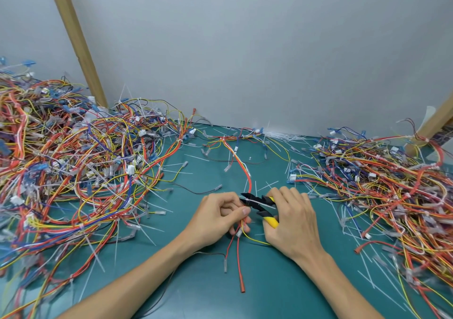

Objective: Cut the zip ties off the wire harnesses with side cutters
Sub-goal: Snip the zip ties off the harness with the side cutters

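Note:
My left hand (218, 218) pinches a thin wire harness (247, 179) of red, orange and yellow wires that runs from my fingers toward the back wall. My right hand (291, 218) grips the yellow-and-black side cutters (261, 204). The black jaws point left and sit around a white zip tie (257, 201) on the harness, just right of my left thumb. The harness's loose ends, with red terminals, trail toward me below my hands.
A big tangled pile of harnesses (73, 166) covers the left of the green mat (196, 269). Another pile (382, 191) fills the right. Cut white zip ties (284, 136) lie scattered by the wall. Wooden posts (76, 39) lean at both sides.

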`<state>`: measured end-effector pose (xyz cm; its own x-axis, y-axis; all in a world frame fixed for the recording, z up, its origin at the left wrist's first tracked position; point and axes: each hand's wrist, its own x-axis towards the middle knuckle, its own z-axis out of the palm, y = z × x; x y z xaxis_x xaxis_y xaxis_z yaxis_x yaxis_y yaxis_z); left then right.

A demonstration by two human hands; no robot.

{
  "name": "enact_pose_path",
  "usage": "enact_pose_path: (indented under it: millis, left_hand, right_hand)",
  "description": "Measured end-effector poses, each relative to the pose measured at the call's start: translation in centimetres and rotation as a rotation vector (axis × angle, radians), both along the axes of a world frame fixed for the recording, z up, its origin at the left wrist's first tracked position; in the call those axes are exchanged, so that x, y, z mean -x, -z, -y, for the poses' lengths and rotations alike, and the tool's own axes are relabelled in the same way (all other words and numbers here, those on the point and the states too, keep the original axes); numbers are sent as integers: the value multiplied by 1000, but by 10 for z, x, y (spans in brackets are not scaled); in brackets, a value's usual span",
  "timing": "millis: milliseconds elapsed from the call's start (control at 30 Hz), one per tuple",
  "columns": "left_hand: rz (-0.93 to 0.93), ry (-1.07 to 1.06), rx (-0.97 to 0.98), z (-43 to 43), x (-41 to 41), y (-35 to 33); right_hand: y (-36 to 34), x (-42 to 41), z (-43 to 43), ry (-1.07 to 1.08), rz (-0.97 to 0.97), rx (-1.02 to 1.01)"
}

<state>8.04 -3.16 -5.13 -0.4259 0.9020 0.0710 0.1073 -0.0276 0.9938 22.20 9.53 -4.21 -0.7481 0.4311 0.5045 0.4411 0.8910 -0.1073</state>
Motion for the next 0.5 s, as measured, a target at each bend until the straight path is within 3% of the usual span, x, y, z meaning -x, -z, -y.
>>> enact_pose_path:
  millis: [500]
  left_hand:
    - [12, -8, 2, 0, -1, 0]
  right_hand:
    - [-1, 0, 5, 19, 11, -29]
